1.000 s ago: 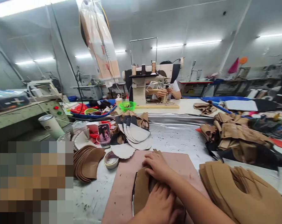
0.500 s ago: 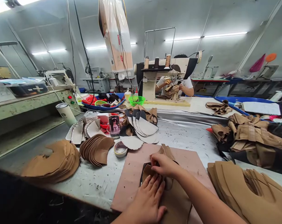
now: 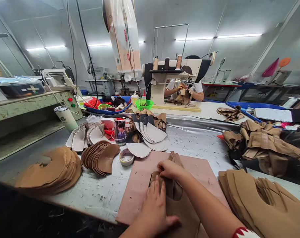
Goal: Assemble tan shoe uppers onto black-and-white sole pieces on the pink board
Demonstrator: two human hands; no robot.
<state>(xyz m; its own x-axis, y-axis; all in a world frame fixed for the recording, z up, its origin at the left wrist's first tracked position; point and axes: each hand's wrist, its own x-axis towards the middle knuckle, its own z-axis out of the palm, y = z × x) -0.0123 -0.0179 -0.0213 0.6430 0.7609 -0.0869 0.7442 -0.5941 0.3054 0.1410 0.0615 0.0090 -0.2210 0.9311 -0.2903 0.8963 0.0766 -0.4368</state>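
A brown fabric piece [image 3: 183,211] with a dark edge at its upper left lies on the pink board [image 3: 135,195]. My left hand [image 3: 155,205] rests flat on its left part, fingers stretched forward and thumb out to the right. Just above and to the right, my right hand [image 3: 168,169] has its fingers bent and pinched on the brown fabric near its upper edge. The fingertips of both hands are close together. A fold of the fabric stands up behind my right hand. The underside of the piece is hidden.
Brown curved pieces [image 3: 53,170] and smaller brown pieces [image 3: 100,157] are stacked left, beside a tape roll [image 3: 126,157]. A phone [image 3: 120,130] stands behind. More brown panels [image 3: 259,198] lie right. Beyond the table, a person's hands [image 3: 182,89] work at a sewing machine [image 3: 158,89].
My left hand has shifted slightly left and forward over the fabric. My right hand has moved a little left, still pinching. The whole view has shifted slightly, and a cuff now shows on my right arm.
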